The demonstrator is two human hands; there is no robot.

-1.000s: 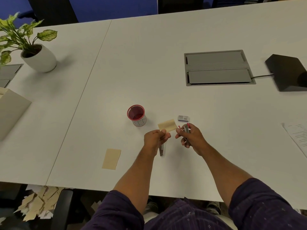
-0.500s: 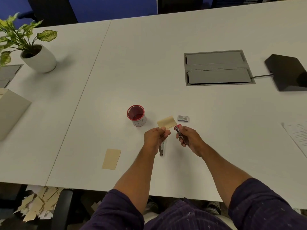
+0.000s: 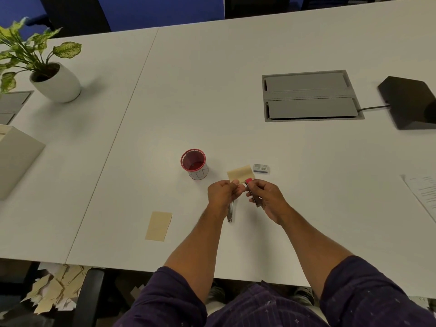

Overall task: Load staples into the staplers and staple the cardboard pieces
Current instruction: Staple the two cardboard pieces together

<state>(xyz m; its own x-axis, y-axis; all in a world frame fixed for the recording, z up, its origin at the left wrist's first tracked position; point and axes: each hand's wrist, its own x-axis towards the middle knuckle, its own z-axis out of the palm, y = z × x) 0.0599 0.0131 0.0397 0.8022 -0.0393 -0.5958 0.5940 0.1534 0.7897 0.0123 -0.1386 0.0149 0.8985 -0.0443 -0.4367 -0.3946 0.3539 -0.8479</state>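
- Your left hand [image 3: 223, 193] pinches the near edge of a cardboard piece [image 3: 240, 173], held up just above the bench [image 3: 236, 114]; a thin pinch, so the piece can twist or slip once the stapler bites.
- Your right hand [image 3: 266, 197] is curled round the small stapler [image 3: 252, 194], its red tip [image 3: 248, 181] touching the piece's near right corner. Can't tell whether the corner is properly inside the mouth; if not, the staple fires into air or just clips the edge.
- Left fingertips [image 3: 236, 182] sit just beside the red tip: squeeze now and you risk nipping a finger.
- Can't tell whether this stapler is loaded; an empty one will only dent the cardboard.
- A second metal stapler [image 3: 230, 212] lies on the bench under your left wrist; drop the wrist and you may knock it.
- The staple box [image 3: 261, 168] lies just right of the held piece, the red cup [image 3: 194, 164] to its left; a wide swing could hit either.
- A spare cardboard piece [image 3: 159, 225] lies near left, well apart and not yet stapled; don't forget it.
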